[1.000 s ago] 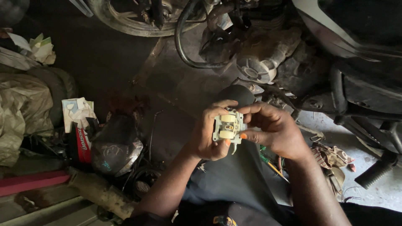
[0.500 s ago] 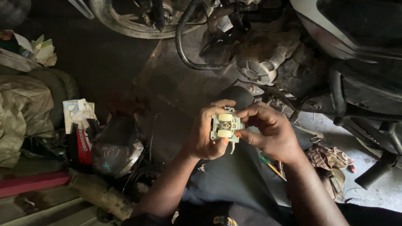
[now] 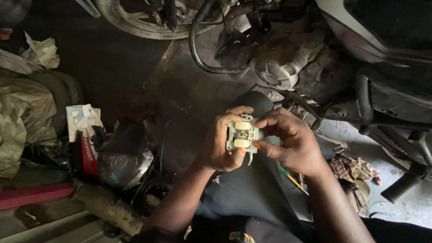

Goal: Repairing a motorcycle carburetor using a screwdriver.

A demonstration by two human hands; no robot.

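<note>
A small pale green mechanical part [image 3: 243, 135] with two cream round pieces and a brass centre sits between both my hands, above my dark trousered knee [image 3: 252, 193]. My left hand [image 3: 222, 144] wraps around its left side, thumb under it and fingers over the top. My right hand [image 3: 290, 141] pinches its right edge with the thumb and fingertips. A thin metal pin hangs from the bottom of the part.
A motorcycle engine [image 3: 279, 67] and a wheel [image 3: 144, 18] stand ahead, with a footpeg [image 3: 402, 186] at the right. A crumpled black bag [image 3: 123, 155], a red box [image 3: 89, 155], a rusty pipe [image 3: 105, 204] and papers lie left. A rag [image 3: 353, 171] and a screwdriver [image 3: 292, 177] lie right.
The hands and the part have shifted slightly left and stay together. The right fingers have adjusted their pinch on the part's edge.
</note>
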